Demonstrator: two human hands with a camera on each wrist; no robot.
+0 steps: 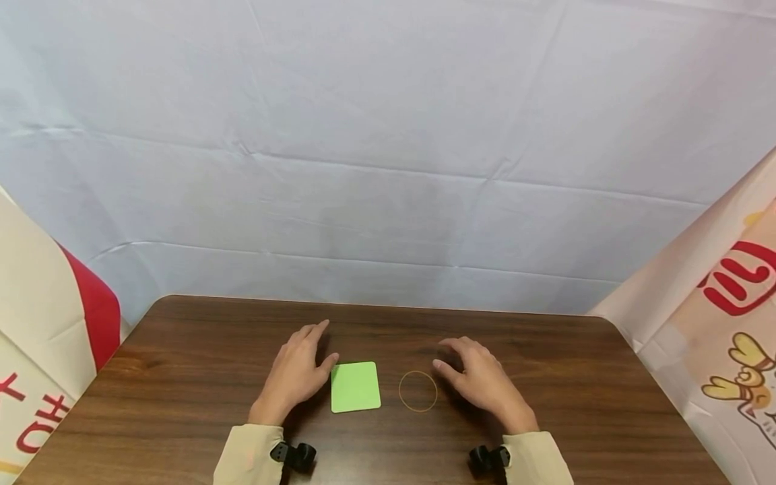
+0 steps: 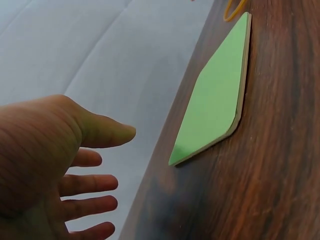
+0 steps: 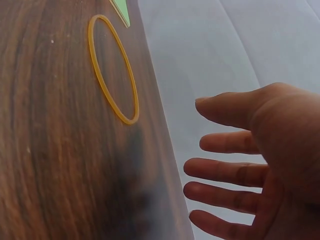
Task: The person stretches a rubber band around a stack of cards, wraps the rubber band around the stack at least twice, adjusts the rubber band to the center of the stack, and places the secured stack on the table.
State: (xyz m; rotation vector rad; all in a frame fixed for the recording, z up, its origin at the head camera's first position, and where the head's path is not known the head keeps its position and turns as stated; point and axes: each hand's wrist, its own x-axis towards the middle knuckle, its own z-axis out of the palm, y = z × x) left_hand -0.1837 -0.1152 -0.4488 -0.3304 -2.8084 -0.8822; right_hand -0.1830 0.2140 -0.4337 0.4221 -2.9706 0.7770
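A thin light-green square board [image 1: 355, 386] with rounded corners lies flat on the brown wooden table [image 1: 376, 458]. To its right rests a yellow rubber band [image 3: 101, 82], spread in a ring. My left hand [image 1: 297, 370] is just left of the board, thumb near its upper left corner, fingers extended and holding nothing. In the left wrist view the board [image 2: 215, 90] shows a layered, wood-coloured edge. On the other side, my right hand [image 1: 481, 377] hovers right of the rubber band, its fingers loosely extended with nothing in them.
A pale cloth [image 1: 364, 135] hangs behind the table's far edge. Printed cloths with red characters stand at the left [image 1: 42, 350] and right [image 1: 715, 337]. Small black cameras [image 1: 300, 458] are strapped at both wrists.
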